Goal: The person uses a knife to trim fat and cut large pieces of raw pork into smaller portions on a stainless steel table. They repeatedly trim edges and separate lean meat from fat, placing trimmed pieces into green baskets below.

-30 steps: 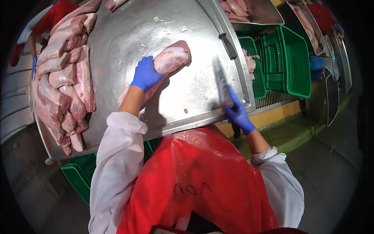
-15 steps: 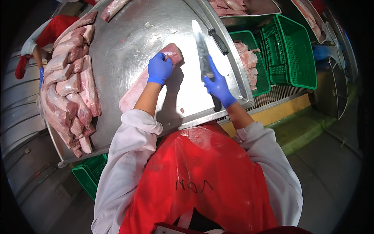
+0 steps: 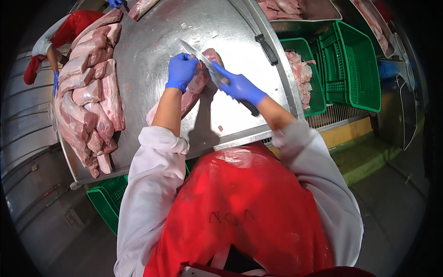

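Observation:
A long pork loin (image 3: 195, 89) lies slantwise on the steel table in front of me. My left hand (image 3: 181, 71), in a blue glove, is closed with its fingertips pinching the loin near the far end. My right hand (image 3: 241, 87), also gloved in blue, grips a long knife (image 3: 197, 55) with a black handle. Its blade slants to the far left across the loin, close beside my left fingers. Whether the edge is cutting in, I cannot tell.
Many raw loins are heaped along the steel table's (image 3: 152, 60) left side. A black-handled tool (image 3: 266, 49) lies near its right rim. Beyond stand a green crate of trimmings (image 3: 300, 76) and stacked green crates (image 3: 357, 69). A co-worker in red (image 3: 76, 27) stands far left.
My right hand has brought the knife leftward from beside the loin to across it, turning the blade to the left. My left hand still holds the loin. Another blue glove appears at the top.

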Available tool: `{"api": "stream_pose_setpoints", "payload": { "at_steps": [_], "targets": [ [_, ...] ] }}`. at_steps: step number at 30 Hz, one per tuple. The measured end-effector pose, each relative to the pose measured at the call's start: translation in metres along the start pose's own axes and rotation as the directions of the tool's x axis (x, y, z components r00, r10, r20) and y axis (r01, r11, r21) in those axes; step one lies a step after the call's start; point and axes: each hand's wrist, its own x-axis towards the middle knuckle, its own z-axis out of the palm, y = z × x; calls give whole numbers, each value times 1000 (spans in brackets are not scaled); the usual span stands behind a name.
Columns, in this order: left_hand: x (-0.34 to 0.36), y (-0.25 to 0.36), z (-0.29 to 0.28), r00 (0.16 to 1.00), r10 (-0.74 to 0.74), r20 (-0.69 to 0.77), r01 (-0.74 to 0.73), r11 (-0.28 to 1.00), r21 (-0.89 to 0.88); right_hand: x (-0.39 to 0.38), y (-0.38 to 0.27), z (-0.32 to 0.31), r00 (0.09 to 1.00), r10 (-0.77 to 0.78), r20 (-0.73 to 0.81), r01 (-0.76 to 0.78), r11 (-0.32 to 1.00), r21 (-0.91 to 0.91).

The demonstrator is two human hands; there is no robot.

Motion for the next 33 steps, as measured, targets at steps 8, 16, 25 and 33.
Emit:
{"api": "stream_pose_setpoints", "payload": {
  "at_steps": [8, 16, 25, 33],
  "targets": [
    [7, 16, -49, 997, -70, 34, 76, 961, -268, -12, 1, -9, 968, 63, 244, -76, 996, 44],
    [4, 30, -74, 989, -82, 122, 125, 907, -402, 22, -6, 41, 980, -42, 196, 37, 999, 25],
    [-5, 55, -89, 972, 37, 231, 85, 864, -496, 40, -30, 76, 983, 57, 173, -69, 996, 64],
    [-23, 65, -118, 985, 85, 151, 17, 820, -571, 9, -38, 105, 982, 25, 185, -26, 1000, 4]
  ]
}}
